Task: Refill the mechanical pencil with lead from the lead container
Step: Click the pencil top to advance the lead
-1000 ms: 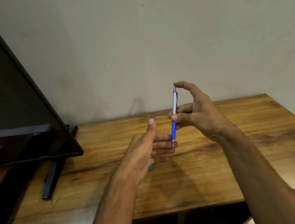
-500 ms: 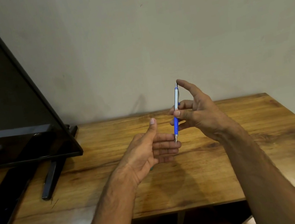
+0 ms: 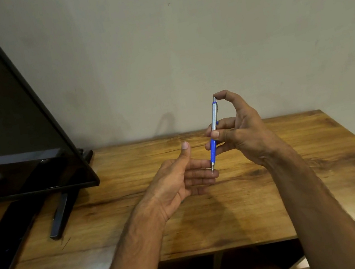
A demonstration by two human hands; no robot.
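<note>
My right hand (image 3: 240,132) holds a mechanical pencil (image 3: 214,130) almost upright above the wooden table (image 3: 297,172), silver at the top and blue at the grip. The forefinger rests on the pencil's top button, thumb and middle fingers pinch the barrel. The metal tip points down and touches the fingers of my left hand (image 3: 179,179), which is held palm-up and flat under it, thumb raised. A thin lead (image 3: 205,168) lies across those fingers next to the tip. The lead container is hidden behind my left hand.
A black flat screen (image 3: 7,140) on a stand (image 3: 60,216) fills the left side of the table. A dark flat device (image 3: 8,244) lies at the front left. A plain wall rises behind the table. A shelf opening shows under the tabletop.
My right forefinger lifted off the pencil's top half a second ago and has come back down onto the button. My left hand rose a little and covers the teal object seen under it earlier.
</note>
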